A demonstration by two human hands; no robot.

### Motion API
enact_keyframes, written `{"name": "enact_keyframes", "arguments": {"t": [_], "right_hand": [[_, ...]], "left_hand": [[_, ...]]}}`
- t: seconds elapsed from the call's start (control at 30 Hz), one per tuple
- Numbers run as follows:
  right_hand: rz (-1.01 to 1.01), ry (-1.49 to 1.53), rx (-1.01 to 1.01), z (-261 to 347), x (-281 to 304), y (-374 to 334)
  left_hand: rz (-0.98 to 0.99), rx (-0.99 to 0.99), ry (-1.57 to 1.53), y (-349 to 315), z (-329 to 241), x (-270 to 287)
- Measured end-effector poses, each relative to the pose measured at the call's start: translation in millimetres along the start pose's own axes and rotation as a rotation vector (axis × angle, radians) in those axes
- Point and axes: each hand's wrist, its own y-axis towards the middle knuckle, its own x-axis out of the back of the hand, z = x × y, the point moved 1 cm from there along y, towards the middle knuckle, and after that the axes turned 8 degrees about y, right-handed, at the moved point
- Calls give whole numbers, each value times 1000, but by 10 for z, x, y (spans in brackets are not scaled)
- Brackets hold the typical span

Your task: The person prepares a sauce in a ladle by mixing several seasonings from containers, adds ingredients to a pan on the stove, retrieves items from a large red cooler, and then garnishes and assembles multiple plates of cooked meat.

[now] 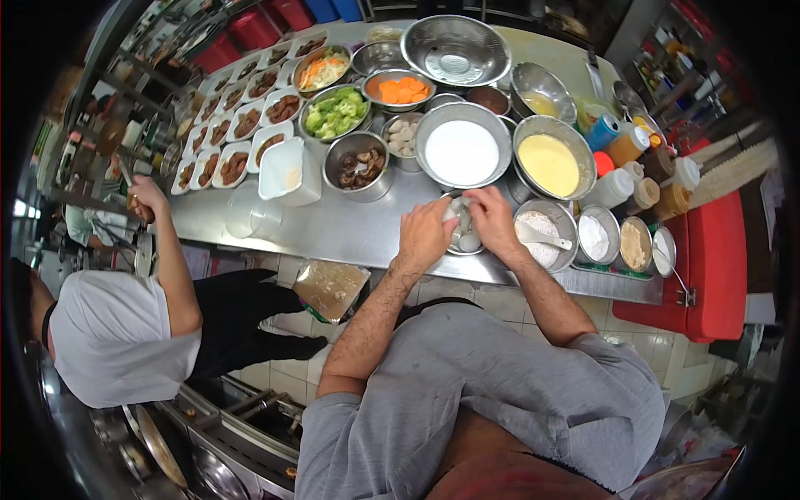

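- Both hands are at the small bowl (461, 251), with its pale pieces (468, 240) lying between them; the handling looks under way, not finished, since several pieces are in the bowl.
- The left hand (425, 233) is narrow, thumb and forefinger together at the bowl's left rim with something white at their tips, probably a piece.
- The right hand (492, 222) is curled over the bowl's right side, fingers bent inward; whether it holds anything I cannot tell.
- Just beyond the hands, the white liquid (462, 153) has a smooth surface with no piece showing in it.
- Beyond the right hand, the yellow liquid (549, 166) also looks ready mixed.
- Just right of the right hand, the flour (533, 223) has a spoon (550, 241) resting in it; farther right are the white powder (592, 237) and the tan powder (635, 243).
- Beyond and left of the left hand, the broccoli (336, 114), carrots (401, 89) and mushrooms (362, 167) sit sorted in bowls, so their cutting seems done.
- Well left of the left hand, meat (247, 123) lies shared out in trays (264, 136); that portioning appears largely complete.
- How many pieces have been handled cannot be told.
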Motion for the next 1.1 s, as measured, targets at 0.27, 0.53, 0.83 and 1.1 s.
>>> {"name": "enact_keyframes", "arguments": {"t": [0.27, 0.53, 0.83, 1.1], "right_hand": [[-23, 165, -144, 171, 79, -208], [-97, 300, -153, 213, 159, -257], [-114, 279, 94, 742, -395, -526], [619, 67, 849, 1980, -1816, -1916]], "left_hand": [[-48, -33, -187, -126, 18, -106], [-67, 47, -331, -66, 127, -102], [-95, 463, -1826, -593, 278, -59], [-968, 513, -2232, -2908, 551, 532]]}}
